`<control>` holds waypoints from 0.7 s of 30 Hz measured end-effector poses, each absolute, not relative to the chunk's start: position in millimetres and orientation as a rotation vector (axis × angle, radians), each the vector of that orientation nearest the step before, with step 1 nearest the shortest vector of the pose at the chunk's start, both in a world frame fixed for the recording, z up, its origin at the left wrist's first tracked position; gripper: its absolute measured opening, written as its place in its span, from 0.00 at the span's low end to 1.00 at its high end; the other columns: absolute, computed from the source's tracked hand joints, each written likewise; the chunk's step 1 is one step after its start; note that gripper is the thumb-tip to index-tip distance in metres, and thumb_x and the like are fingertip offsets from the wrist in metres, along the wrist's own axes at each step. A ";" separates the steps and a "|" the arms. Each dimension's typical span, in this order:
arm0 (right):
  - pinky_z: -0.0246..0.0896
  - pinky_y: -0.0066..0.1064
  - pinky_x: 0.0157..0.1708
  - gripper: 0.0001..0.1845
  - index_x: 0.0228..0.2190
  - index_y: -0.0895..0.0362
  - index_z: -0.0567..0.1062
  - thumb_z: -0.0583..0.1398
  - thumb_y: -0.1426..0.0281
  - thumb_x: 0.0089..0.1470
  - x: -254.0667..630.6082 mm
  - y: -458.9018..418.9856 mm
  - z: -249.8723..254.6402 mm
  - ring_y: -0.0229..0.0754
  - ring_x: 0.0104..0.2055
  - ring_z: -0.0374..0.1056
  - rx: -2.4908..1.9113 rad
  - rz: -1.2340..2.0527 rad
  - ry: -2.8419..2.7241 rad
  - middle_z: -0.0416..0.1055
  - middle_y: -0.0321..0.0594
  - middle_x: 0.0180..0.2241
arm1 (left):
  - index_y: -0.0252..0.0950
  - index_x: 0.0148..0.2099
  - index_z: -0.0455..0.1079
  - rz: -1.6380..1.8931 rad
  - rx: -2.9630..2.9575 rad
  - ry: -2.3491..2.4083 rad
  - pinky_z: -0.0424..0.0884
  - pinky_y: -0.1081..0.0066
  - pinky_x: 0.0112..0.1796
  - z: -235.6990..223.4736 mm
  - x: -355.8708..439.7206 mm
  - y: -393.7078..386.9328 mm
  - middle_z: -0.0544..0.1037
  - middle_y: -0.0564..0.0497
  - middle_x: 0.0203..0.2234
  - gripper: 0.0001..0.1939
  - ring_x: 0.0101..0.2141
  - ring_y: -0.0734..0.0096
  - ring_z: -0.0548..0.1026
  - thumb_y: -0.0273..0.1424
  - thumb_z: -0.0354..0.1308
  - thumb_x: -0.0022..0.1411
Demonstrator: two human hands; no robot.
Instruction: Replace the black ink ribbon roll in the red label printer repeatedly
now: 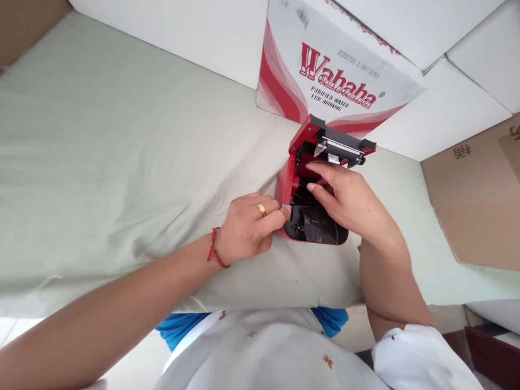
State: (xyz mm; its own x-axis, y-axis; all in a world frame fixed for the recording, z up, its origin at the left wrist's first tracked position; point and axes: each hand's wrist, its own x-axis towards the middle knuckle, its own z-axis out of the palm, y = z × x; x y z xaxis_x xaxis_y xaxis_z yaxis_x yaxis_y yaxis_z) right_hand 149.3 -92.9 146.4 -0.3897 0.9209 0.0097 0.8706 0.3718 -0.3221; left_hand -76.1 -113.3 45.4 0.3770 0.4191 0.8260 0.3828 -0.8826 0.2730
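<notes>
A small red and black machine, seemingly a label printer [287, 179], stands on the cloth-covered table with its lid [341, 138] raised. Under the lid a black roller and a silvery strip show. My left hand [254, 225], with a ring, is closed at the machine's left front edge. A small greyish piece [286, 210] shows at its fingertips; its kind cannot be made out. My right hand [345, 197] reaches into the black compartment from the right. Its thumb and index finger are apart, and no object shows between them; the other fingers are partly hidden.
Behind the machine stands a white and red Wahaha water carton [325, 65], close to the raised lid. White boxes [182, 35] line the back. A brown cardboard box [479, 200] is at the right. The greenish table cloth [101, 162] is wrinkled.
</notes>
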 end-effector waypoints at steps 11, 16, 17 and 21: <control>0.76 0.50 0.59 0.13 0.52 0.59 0.82 0.66 0.78 0.68 167.5 -185.7 143.6 0.53 0.60 0.76 -1.116 0.166 -2.365 0.84 0.53 0.54 | 0.40 0.46 0.69 1.510 2.617 0.778 0.60 0.68 0.28 44.6 -78.1 -115.8 0.72 0.58 0.23 0.13 0.23 0.72 0.69 0.17 0.50 0.70; 0.74 0.54 0.62 0.19 0.58 0.62 0.79 0.66 0.79 0.68 170.3 -203.4 117.6 0.55 0.63 0.74 -1.126 0.067 -2.344 0.82 0.57 0.58 | 0.36 0.50 0.74 1.763 2.518 0.849 0.72 0.67 0.33 44.0 -73.2 -121.9 0.78 0.51 0.31 0.13 0.31 0.69 0.76 0.18 0.55 0.69; 0.74 0.54 0.62 0.20 0.59 0.62 0.79 0.66 0.79 0.67 170.4 -204.3 113.9 0.56 0.64 0.74 -1.129 0.058 -2.333 0.82 0.57 0.59 | 0.36 0.51 0.76 1.820 2.507 0.856 0.75 0.66 0.35 43.9 -72.3 -123.6 0.79 0.50 0.33 0.14 0.33 0.68 0.77 0.18 0.55 0.69; 0.74 0.55 0.63 0.21 0.60 0.61 0.78 0.66 0.78 0.68 171.0 -204.4 110.3 0.56 0.65 0.73 -1.123 0.067 -2.310 0.82 0.57 0.60 | 0.39 0.50 0.80 1.886 2.562 0.769 0.77 0.67 0.35 46.0 -70.3 -130.6 0.74 0.51 0.33 0.15 0.35 0.69 0.75 0.19 0.54 0.72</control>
